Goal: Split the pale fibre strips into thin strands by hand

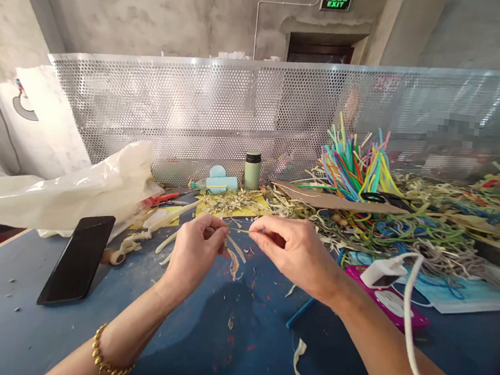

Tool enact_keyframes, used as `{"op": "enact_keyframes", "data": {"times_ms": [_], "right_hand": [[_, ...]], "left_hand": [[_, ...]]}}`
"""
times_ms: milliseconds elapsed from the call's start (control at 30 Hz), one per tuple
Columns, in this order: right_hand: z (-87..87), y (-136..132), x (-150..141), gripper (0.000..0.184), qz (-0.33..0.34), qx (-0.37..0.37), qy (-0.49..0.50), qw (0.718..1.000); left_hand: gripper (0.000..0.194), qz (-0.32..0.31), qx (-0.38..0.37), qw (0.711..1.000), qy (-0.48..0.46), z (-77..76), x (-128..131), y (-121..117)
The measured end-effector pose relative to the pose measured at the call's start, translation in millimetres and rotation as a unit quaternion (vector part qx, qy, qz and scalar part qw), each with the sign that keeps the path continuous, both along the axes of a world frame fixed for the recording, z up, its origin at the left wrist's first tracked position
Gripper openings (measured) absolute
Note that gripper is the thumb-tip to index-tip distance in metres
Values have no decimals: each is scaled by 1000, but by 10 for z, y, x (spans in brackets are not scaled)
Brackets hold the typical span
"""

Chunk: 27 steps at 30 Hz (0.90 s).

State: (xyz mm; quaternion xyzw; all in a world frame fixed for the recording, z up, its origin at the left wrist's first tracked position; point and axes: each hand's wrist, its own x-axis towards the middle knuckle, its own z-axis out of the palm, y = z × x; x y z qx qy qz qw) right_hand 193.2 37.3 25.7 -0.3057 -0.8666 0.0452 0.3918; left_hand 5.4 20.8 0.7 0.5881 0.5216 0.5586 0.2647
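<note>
My left hand [197,251] is closed in a pinch on a small bundle of pale dried plant strips [234,264], whose loose ends hang below the fingers. A thin yellow-green strand [240,230] runs taut from there to my right hand [292,249], pinched between its thumb and forefinger. Both hands hover above the blue tabletop [197,338], a short gap apart. Behind them, plant scraps lie on a yellow sheet [230,203]. My left fingers partly hide the bundle's upper part.
A black phone [77,259] and a plastic bag [60,187] lie left. A green bottle [252,171] stands before a perforated metal screen [204,116]. At right are colourful pipe cleaners [356,166], cardboard [339,200], a purple packet [392,306], a white charger [383,271] and its cable.
</note>
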Motion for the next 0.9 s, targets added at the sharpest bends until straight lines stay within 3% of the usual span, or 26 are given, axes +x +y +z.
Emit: {"op": "enact_keyframes", "data": {"times_ms": [167, 300, 533, 767, 900], "right_hand": [[-140, -8, -90, 16, 62, 38, -11, 997], [-211, 37, -116, 17, 47, 33, -13, 998], [-172, 76, -103, 12, 11, 2, -17, 1000], [-194, 120, -88, 8, 16, -48, -9, 999], [-129, 118, -43, 9, 33, -110, 48, 992]], "left_hand": [[12, -36, -22, 997, 71, -52, 61, -45], [19, -80, -24, 990, 113, -73, 119, -103], [15, -125, -73, 980, 135, -33, 140, -142], [21, -164, -81, 980, 82, -23, 133, -117], [19, -205, -109, 973, 7, -8, 135, -117]]}}
